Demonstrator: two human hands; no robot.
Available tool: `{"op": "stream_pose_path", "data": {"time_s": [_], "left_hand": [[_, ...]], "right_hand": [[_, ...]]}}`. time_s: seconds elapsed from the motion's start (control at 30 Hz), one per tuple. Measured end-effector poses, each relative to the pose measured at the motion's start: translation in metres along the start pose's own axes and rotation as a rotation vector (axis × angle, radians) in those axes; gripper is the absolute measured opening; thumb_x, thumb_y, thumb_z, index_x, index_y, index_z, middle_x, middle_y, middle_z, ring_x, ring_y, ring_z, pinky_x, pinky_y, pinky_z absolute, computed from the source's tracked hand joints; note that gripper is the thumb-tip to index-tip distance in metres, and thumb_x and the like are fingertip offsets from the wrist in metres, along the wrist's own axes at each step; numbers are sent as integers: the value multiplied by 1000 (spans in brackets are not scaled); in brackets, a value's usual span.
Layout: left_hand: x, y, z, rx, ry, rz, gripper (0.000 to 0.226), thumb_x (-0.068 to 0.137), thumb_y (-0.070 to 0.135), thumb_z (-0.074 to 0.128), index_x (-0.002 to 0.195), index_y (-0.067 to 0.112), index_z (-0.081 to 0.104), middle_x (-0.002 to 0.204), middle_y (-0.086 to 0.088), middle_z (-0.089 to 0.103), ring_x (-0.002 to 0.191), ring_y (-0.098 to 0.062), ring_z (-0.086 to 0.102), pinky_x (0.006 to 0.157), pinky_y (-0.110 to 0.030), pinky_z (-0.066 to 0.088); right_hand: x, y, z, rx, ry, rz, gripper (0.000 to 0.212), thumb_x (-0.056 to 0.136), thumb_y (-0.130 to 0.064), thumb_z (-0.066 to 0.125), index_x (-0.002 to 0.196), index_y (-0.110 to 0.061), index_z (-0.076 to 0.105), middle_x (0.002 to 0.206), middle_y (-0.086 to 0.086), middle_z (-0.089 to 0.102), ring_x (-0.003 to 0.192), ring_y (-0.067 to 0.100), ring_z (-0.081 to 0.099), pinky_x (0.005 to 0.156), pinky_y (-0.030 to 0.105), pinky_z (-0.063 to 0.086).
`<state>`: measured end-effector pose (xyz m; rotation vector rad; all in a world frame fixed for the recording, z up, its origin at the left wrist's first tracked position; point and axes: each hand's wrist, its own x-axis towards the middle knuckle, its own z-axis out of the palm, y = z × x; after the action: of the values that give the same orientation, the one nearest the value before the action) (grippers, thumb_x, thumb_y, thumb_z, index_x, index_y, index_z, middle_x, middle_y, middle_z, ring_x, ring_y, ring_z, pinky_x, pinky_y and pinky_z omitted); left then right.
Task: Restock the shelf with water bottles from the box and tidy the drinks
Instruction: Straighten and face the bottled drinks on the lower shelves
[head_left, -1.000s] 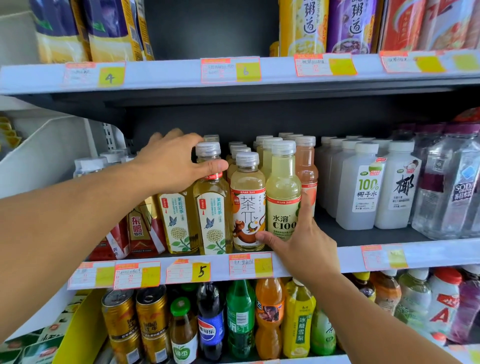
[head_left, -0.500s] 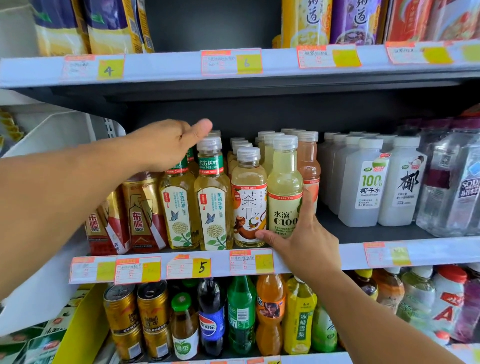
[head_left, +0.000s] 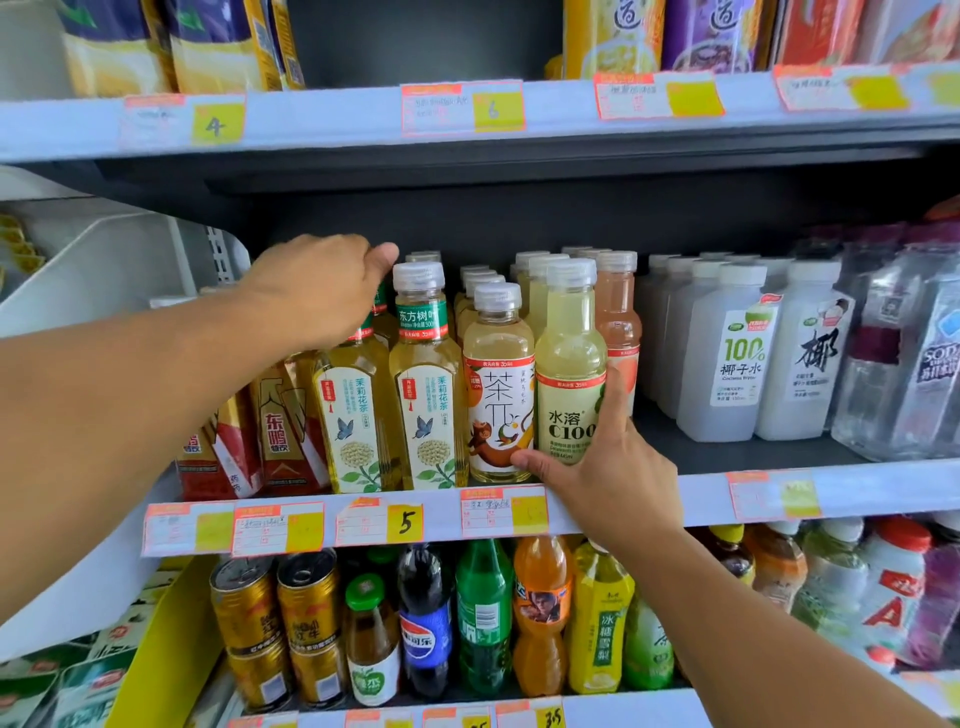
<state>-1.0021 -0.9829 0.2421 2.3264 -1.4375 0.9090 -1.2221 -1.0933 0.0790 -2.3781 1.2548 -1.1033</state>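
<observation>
Shelf (head_left: 779, 493) — right hand (head_left: 613, 467) cupping C100 bottle (head_left: 570, 364)

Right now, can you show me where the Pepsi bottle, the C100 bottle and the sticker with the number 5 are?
Pepsi bottle (head_left: 425, 636): head view, on its blue label.
C100 bottle (head_left: 569, 395): head view, on its pale yellow label.
number 5 sticker (head_left: 404, 523): head view, on the handwritten digit.

— Can you see what the left hand (head_left: 322, 288) has hold of?
— No, it covers the cap of the tea bottle (head_left: 356, 415) under it.
— And the price tags (head_left: 462, 106)?
— Small print's a blur. Only the 4, 6 and 5 read.
— The clear bottles (head_left: 904, 358) far right?
— Cut by the edge, smeared too. The packets (head_left: 208, 41) up top lose their upper halves.
</observation>
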Motion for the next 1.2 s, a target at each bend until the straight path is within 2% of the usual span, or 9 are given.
{"op": "stream_pose_path", "data": {"time_s": [0.2,0.3,0.47,0.57,0.7,0.8,0.93,1.07,1.2], "left_hand": [[-30,19,4,-259,506,9,31,98,33,39,116,15,58,114,-11,60,108,-30,52,96,-46,37],[-69,44,4,-408,591,163,26,95,27,48,113,11,59,112,-8,58,107,-25,50,95,-41,35],[-157,98,44,-718,163,409,16,94,27,52,94,15,63,92,3,59,81,-15,56,75,-40,47],[-209,133,87,-743,-152,399,17,93,35,53,87,23,64,84,7,59,76,-11,53,71,-39,46],[-275,167,154,-753,-490,338,17,90,35,54,83,24,66,83,7,65,80,-17,57,74,-38,49],[-320,178,194,-725,-705,274,18,92,36,53,88,26,68,90,8,69,84,-17,61,76,-39,51],[-366,177,227,-699,-899,240,20,94,35,51,89,27,68,90,9,69,81,-14,61,74,-40,52],[-387,167,246,-666,-979,228,25,96,35,49,72,34,56,79,11,63,77,-16,58,73,-41,51],[-394,157,252,-672,-990,169,20,98,33,49,88,29,66,88,13,67,81,-12,58,74,-35,49]], "right_hand": [[-1,1,-2,29,-7,13,123,68,-82,63,152,-33,-12,142,0,54,120,25,59,88,41,51],[-10,3,-7,304,67,22,116,70,-70,72,155,-33,2,151,-4,43,131,20,49,103,42,48],[-82,33,5,311,363,-231,57,91,-41,64,135,-7,50,126,7,57,116,22,53,99,34,44],[-138,67,33,232,242,-333,24,92,-27,58,97,-6,67,92,6,65,82,25,61,69,35,48],[-207,120,73,72,-80,-175,26,90,-31,51,75,-11,59,71,8,63,63,36,60,48,33,38],[-248,165,104,-166,-477,67,21,94,-37,53,98,-21,65,99,4,68,90,34,66,64,36,48],[-297,218,146,-298,-895,349,49,95,-41,55,142,-28,48,138,4,52,123,31,55,97,41,48],[-326,243,183,-334,-1039,424,65,96,-36,54,156,-30,28,152,7,39,134,30,47,106,42,41],[-331,245,203,-326,-974,446,54,98,-26,49,150,-23,35,139,15,50,123,35,55,93,42,51]]}}
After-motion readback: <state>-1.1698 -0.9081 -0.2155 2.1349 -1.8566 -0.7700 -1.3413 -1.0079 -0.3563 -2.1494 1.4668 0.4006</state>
